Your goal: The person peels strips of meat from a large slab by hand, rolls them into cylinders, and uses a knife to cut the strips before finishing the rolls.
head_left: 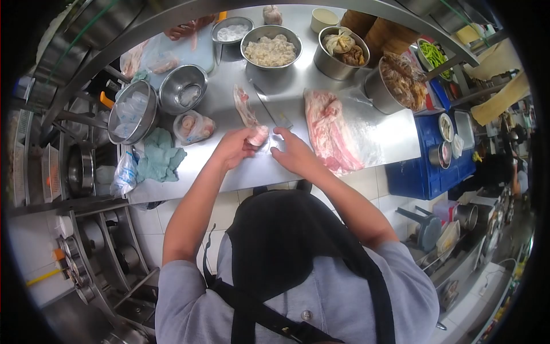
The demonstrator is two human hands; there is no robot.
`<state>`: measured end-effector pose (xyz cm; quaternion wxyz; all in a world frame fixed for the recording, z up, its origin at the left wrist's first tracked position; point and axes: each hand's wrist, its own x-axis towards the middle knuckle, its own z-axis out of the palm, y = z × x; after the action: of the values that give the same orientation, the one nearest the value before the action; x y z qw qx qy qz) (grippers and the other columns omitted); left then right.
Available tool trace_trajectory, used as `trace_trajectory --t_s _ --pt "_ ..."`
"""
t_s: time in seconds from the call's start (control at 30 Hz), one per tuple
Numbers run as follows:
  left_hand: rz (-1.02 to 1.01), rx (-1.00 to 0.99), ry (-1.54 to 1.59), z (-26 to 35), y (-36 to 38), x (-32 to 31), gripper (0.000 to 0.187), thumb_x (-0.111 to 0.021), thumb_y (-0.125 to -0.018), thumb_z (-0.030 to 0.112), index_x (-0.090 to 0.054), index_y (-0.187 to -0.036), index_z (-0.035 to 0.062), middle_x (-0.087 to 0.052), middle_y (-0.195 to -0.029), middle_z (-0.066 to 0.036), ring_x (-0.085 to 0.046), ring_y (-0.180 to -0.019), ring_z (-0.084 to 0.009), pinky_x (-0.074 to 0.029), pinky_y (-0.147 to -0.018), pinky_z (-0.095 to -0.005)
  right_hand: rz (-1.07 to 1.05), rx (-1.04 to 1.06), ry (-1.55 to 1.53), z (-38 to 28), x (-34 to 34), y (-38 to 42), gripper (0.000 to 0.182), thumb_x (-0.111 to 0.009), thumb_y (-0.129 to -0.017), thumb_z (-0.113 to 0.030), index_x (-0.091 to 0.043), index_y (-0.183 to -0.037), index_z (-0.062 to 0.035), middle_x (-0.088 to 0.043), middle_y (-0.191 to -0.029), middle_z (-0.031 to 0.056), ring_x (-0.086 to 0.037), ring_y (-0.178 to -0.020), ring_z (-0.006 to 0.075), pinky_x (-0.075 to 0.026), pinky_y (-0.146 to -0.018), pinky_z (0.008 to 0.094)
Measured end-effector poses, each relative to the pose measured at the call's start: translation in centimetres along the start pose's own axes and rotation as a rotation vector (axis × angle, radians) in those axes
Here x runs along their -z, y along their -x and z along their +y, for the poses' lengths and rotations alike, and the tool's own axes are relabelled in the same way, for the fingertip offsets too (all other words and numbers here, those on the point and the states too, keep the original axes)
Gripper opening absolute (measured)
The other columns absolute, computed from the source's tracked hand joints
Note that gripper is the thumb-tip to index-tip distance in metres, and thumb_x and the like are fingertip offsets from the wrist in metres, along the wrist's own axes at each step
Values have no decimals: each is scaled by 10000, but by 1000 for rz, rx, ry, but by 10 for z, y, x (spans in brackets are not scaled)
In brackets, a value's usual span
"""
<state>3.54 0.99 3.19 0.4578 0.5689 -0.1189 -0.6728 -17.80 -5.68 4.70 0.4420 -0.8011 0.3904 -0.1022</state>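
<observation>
On the steel table, my left hand (234, 148) grips the near, curled end of a strip of raw meat (244, 109), whose other end stretches away over the metal. To its right my right hand (291, 152) holds nothing, its thumb and fingers apart. A knife (272, 107) lies just beyond my right hand, its wide end close to the fingers. Larger slabs of raw meat (329, 129) rest on clear plastic further right. A bag of meat (193, 127) sits to the left of my left hand.
Behind are a bowl of pale food (271, 50), an empty-looking steel bowl (183, 89) and a pot (342, 53). A large pot (395, 86) stands right. A green cloth (160, 156) lies left. Another person's hand (189, 27) is at the far left; an overhead shelf rail (229, 11) crosses above.
</observation>
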Motion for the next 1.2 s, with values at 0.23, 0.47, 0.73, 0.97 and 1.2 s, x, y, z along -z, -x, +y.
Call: trace_trajectory --t_s 0.23,0.47,0.73,0.97,1.2 --pt "-505 -36 419 -23 10 -15 257 -601 -980 231 -603 -1208 112 -675 -1032 -59 -667 -944 -192 -534 -935 -423 -92 119 -177 -7 3 -7 869 -785 -874 -289 -340 -1579 -46 -511 -1502 257 -550 -1360 383 -447 -1126 434" --pt "-462 -107 519 -20 27 -30 237 -607 -982 258 -593 -1171 114 -664 -1057 -59 -652 -1033 -198 -526 -966 -440 -184 208 -330 -18 -4 -24 777 -794 -886 -203 -394 -1534 -47 -601 -1363 136 -644 -1165 221 -525 -998 368" --pt "241 -354 -476 6 77 36 498 -698 -954 418 -663 -1281 44 -728 -1181 -140 -700 -1104 -283 -536 -977 -419 -433 -89 -885 -18 -43 -55 503 -676 -982 -173 -511 -1438 -39 -629 -1224 64 -654 -1017 169 -533 -915 328" --pt "731 -553 -860 63 37 165 537 -767 -865 370 -693 -1235 -12 -752 -1132 -195 -727 -1067 -283 -552 -925 -389 -486 -91 -887 -38 -59 -61 473 -677 -983 -174 -537 -1413 -36 -620 -1172 43 -606 -971 145 -521 -886 300" --pt "337 -366 -698 64 0 169 580 -748 -802 280 -659 -1285 -27 -740 -852 -104 -699 -759 -178 -555 -702 -324 -489 -126 -846 -26 -67 -60 459 -685 -976 -181 -553 -1393 -43 -623 -1175 42 -600 -970 137 -514 -883 295"
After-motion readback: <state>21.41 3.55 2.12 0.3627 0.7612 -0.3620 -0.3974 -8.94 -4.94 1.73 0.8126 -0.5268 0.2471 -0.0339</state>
